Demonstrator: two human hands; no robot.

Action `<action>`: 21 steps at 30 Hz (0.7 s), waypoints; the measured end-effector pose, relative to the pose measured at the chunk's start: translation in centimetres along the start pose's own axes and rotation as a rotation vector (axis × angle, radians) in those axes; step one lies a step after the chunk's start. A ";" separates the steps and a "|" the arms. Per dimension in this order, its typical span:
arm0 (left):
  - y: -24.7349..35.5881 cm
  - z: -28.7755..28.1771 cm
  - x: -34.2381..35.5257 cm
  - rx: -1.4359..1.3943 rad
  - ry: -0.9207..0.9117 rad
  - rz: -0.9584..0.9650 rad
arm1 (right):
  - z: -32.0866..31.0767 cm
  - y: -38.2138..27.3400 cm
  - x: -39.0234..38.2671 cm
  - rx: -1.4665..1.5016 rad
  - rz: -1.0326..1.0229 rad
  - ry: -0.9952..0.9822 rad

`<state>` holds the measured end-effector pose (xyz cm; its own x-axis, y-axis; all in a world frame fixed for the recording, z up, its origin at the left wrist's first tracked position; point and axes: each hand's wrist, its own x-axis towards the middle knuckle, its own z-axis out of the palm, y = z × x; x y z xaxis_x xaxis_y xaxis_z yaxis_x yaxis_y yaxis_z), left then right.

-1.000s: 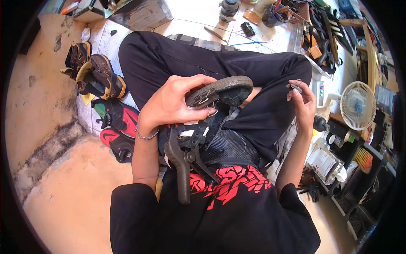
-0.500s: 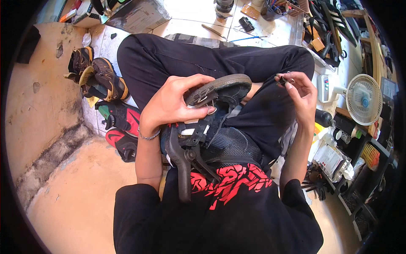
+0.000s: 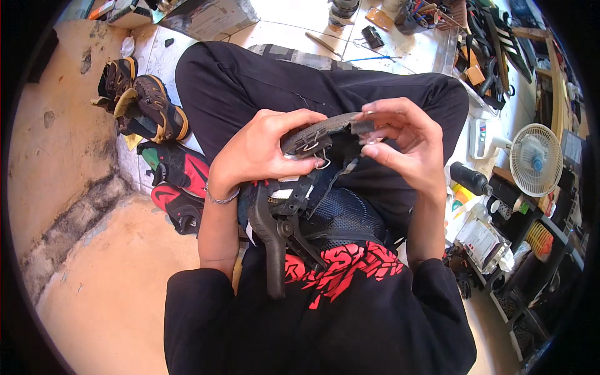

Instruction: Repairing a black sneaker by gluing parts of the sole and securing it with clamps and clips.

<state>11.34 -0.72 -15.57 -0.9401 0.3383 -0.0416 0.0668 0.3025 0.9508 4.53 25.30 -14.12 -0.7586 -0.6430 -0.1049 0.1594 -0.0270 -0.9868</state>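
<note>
My left hand is closed on a dark shoe in my lap, fingers over its curved sole edge and thumb below. A metal clip with a wire loop grips that edge by my left thumb. A black spring clamp hangs from the shoe below my left hand, handles toward my shirt. My right hand is at the other end of the sole, fingers and thumb bent around a small black binder clip, which sits against the edge. Whether the clip bites the sole is hard to see.
Brown hiking shoes and red-black sneakers stand along the left wall. Ahead on the tiles lie a black clip, a blue rod and a cup of tools. A small white fan and a black bottle are at right.
My right hand has moved left and inward from over my right knee, bringing the small binder clip to the sole's edge. My left hand keeps its hold on the shoe, nearly still.
</note>
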 end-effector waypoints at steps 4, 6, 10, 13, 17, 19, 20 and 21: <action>-0.2 0.0 0.2 -0.004 -0.010 0.023 | 0.5 -0.1 0.3 -0.029 -0.014 0.079; -0.1 -0.1 0.1 -0.011 -0.011 0.012 | 0.7 -0.2 0.3 0.044 -0.077 0.106; 0.0 0.0 0.3 -0.014 -0.013 0.011 | 0.4 0.2 0.1 -0.067 -0.083 0.141; -0.4 0.1 0.0 -0.016 -0.022 -0.003 | 0.7 -0.2 0.4 -0.148 -0.170 0.075; -0.6 0.0 0.1 -0.008 -0.031 0.013 | 0.6 0.3 0.0 -0.220 -0.135 0.020; -1.0 0.1 0.2 -0.003 -0.027 0.017 | 0.7 0.4 -0.5 -0.337 -0.216 0.048; -1.1 0.1 0.1 -0.009 -0.029 0.011 | 0.8 0.5 -0.7 -0.395 -0.256 0.061; -1.0 0.0 0.1 -0.017 -0.029 0.004 | 0.3 0.7 -1.5 -0.351 -0.219 0.129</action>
<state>11.18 -1.03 -16.54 -0.9296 0.3655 -0.0465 0.0644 0.2856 0.9562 5.94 26.02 -14.63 -0.8272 -0.5493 0.1186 -0.2212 0.1242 -0.9673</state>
